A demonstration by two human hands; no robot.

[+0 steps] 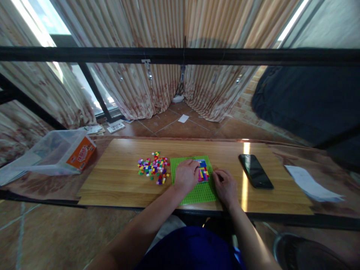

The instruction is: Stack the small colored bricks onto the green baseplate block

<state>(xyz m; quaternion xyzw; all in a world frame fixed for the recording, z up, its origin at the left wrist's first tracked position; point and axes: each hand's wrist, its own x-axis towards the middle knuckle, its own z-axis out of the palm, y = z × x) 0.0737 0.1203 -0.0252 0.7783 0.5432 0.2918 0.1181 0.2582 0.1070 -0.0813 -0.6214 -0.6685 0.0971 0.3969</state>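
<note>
Perhaps the green board (201,194) could slide on the desk (112,180) if the left hand (186,174), above its bricks (205,172), presses unevenly; the right hand (226,186) is just at its edge. Whether either grip is closed on something, I cannot tell.

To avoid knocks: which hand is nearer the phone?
The right hand, at the baseplate's right edge; the left hand, over the baseplate, is farther from the phone.

Two hands (187,175), one green baseplate (197,195), one brick pile (159,165) at its nine o'clock (too crowded to count singly), one phone (255,171) at three.
</note>
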